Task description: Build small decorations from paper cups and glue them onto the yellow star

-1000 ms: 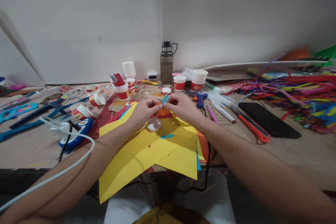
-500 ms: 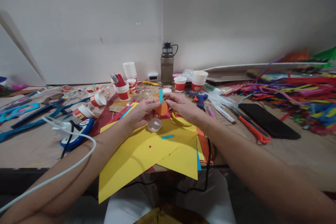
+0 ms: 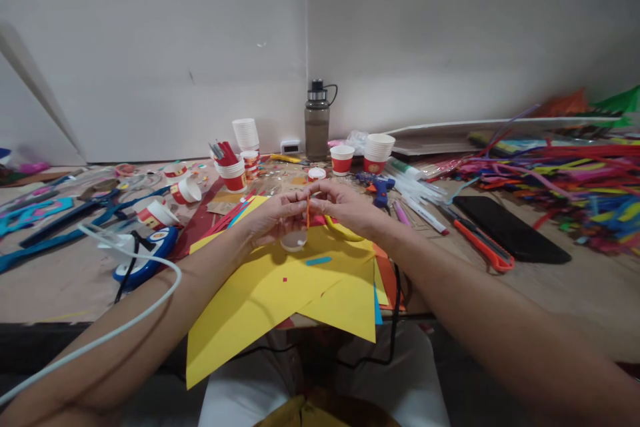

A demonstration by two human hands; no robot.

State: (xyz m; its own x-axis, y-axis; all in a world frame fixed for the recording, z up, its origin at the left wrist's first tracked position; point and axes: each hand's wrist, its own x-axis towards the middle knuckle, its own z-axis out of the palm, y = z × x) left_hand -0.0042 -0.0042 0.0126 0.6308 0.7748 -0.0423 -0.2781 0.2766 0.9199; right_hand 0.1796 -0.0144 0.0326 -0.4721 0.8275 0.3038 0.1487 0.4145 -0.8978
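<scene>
Between my two hands an orange paper circle (image 3: 308,212) is turned edge-on, so it shows only as a thin line. My left hand (image 3: 277,215) pinches it from the left. From the other side, my right hand (image 3: 341,204) has its fingertips closed at the circle's top edge; the blue strip seen there earlier is hidden by fingers. A small translucent round cup (image 3: 293,241) sits just below on yellow paper sheets (image 3: 250,307). A loose blue paper strip (image 3: 319,261) lies on the yellow paper. Yellow-handled scissors (image 3: 345,230), partly hidden, are under my right wrist.
A bottle (image 3: 317,127) stands at the back between stacks of paper cups (image 3: 379,153). To the right are a blue glue gun (image 3: 382,191), an orange cutter (image 3: 485,247), a black phone (image 3: 510,230) and many pipe cleaners (image 3: 560,180). A white cable (image 3: 150,310) crosses my left forearm.
The orange circle has turned from facing me to edge-on. My right fingers have closed in towards my left ones, and the blue strip on the circle has gone out of sight.
</scene>
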